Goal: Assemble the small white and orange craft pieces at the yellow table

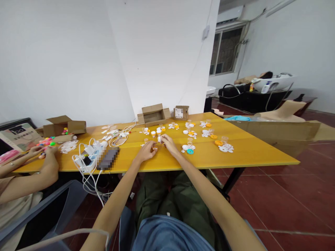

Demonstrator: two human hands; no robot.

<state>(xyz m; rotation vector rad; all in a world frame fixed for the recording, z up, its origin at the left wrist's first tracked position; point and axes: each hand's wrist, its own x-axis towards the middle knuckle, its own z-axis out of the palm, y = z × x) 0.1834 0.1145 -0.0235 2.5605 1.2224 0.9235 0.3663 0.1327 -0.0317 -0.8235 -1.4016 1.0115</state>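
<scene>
Both my hands rest on the yellow table [256, 153], close together. My left hand [147, 150] is curled, pinching a small orange-and-white piece at its fingertips. My right hand [167, 142] is also closed, its fingers pinched on a small white piece [159, 139] just beside the left hand. Several small white and orange plastic parts [191, 133] lie scattered beyond my hands. A teal ring [190, 151] and white discs [226, 148] lie to the right.
Open cardboard boxes [154, 114] stand at the table's back edge. A power strip with white cables [89, 158] and a dark device [108, 158] lie to the left. Another person's hands [47, 150] work by coloured pieces [47, 142] at far left. A large cardboard sheet [277, 134] leans on the right.
</scene>
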